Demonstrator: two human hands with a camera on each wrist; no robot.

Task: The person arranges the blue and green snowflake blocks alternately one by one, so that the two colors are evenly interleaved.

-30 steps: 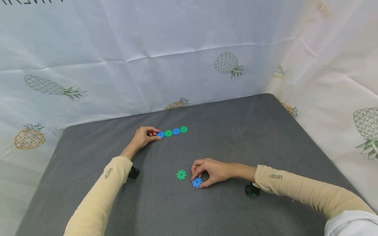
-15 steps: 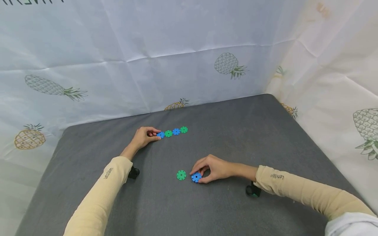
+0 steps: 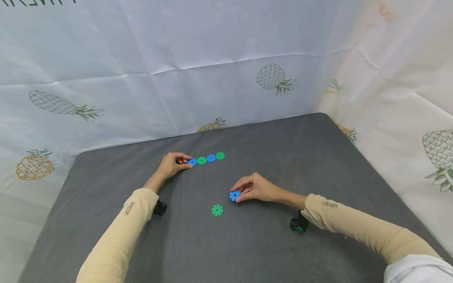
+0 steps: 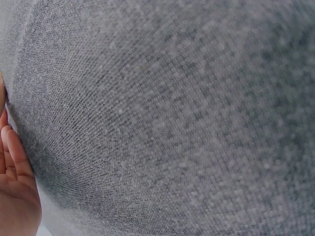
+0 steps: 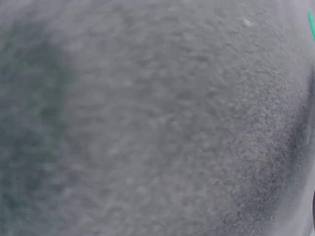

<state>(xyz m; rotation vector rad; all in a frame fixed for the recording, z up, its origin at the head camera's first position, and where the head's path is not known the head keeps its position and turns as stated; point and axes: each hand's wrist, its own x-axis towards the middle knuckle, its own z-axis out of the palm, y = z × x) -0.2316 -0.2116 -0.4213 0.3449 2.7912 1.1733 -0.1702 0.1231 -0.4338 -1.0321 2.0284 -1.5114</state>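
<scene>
My left hand (image 3: pixel 172 163) pinches the blue notched disc (image 3: pixel 192 161) at the left end of a row, thumb on its near side and fingers on its far side. To the right in that row come a green notched disc (image 3: pixel 201 160), a second blue disc (image 3: pixel 211 158) and another green disc (image 3: pixel 220 156). My right hand (image 3: pixel 256 188) grips a loose blue notched disc (image 3: pixel 234 195) by its edge between thumb and fingers. A single green disc (image 3: pixel 217 210) lies on the cloth, nearer me and left of that hand. The left wrist view catches only part of the left hand (image 4: pixel 17 182).
A dark grey cloth (image 3: pixel 301 157) covers the table. White pineapple-print curtains (image 3: pixel 212 94) hang along the far side and the right. A black wrist camera (image 3: pixel 299 223) sits under the right sleeve, another (image 3: pixel 160 207) at the left.
My right hand has moved away from me with the loose blue disc, from beside the single green disc to beyond it. The left hand and the row have stayed put.
</scene>
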